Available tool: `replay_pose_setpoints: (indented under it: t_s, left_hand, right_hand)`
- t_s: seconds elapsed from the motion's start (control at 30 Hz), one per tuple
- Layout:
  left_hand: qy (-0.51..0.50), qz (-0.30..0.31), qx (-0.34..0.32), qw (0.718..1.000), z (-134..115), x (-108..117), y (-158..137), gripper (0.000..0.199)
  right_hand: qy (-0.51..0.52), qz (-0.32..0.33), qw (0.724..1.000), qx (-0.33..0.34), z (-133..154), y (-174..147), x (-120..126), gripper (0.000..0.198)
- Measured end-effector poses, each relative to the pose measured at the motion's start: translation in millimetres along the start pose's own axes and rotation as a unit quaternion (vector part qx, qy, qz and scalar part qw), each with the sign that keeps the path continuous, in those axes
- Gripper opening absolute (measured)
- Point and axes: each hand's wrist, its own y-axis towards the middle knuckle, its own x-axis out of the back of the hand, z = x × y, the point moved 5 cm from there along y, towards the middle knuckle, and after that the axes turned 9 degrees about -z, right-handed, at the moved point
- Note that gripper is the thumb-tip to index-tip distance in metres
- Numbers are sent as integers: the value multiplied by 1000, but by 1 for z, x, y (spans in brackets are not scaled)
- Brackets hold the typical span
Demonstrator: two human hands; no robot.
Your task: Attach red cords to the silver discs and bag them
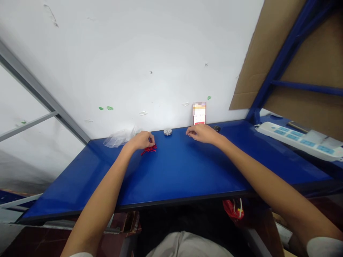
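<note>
My left hand (144, 140) is at the back left of the blue table, its fingers pinched on a small bundle of red cord (149, 150). Loops of the cord hang out below the fingertips. A clear plastic bag (118, 138) lies just left of that hand. My right hand (202, 133) is in front of a lit phone (199, 113) that leans upright against the wall. Its fingers are curled in towards the thumb, and whatever they may hold is too small to make out. Between the two hands sits a round silver metal disc (167, 132).
A small black object (216, 128) lies behind my right wrist. On the right is a white power strip (300, 141), beside a blue metal frame (278, 64) with cardboard. The white wall (171, 89) bounds the blue table (171, 175) at the back. A red bag (233, 210) is below the table's edge.
</note>
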Motion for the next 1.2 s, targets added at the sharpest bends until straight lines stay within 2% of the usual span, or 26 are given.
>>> replay_pose_setpoints:
  t_s: [0.2, 0.3, 0.4, 0.47, 0.53, 0.6, 0.67, 0.77, 0.9, 0.97, 1.07, 1.2]
  left_hand:
    - [-14, 13, 9, 1000, -1, 1, -3, 19]
    - [3, 20, 3, 1000, -7, -1, -3, 11]
    - [19, 12, -7, 1000, -14, 0, -3, 13]
    - [19, 10, -14, 1000, -18, 1, -3, 15]
    - [16, 5, -19, 1000, -20, 3, -4, 16]
    - [13, 0, -21, 1000, -20, 4, -5, 16]
    - [11, -7, -20, 1000, -18, 5, -5, 15]
    - [14, -33, -19, 999, -18, 6, -4, 15]
    - [17, -84, -33, 996, -22, 10, -2, 15]
    - [17, -95, -42, 994, -25, 10, -2, 14]
    - [23, -109, -49, 993, -25, 10, -2, 12]
    - [15, -142, -36, 989, -23, 11, -3, 9]
  right_hand:
    - [34, -17, 999, 5, 11, 0, -6, 21]
    - [59, -54, 997, 16, 24, 0, -20, 24]
    - [62, -83, 994, 35, 38, 2, -38, 27]
    - [59, -97, 991, 66, 44, 4, -49, 37]
    - [57, -92, 990, 86, 45, 7, -61, 55]
    - [61, -60, 992, 91, 42, 10, -74, 71]
    - [72, -23, 993, 92, 38, 12, -83, 74]
    - [76, -27, 991, 106, 37, 13, -86, 68]
    - [65, -100, 984, 135, 41, 20, -76, 59]
    - [58, -120, 979, 154, 43, 30, -75, 52]
    - [24, -112, 977, 182, 46, 51, -82, 38]
    - [-1, -129, 977, 169, 48, 74, -87, 23]
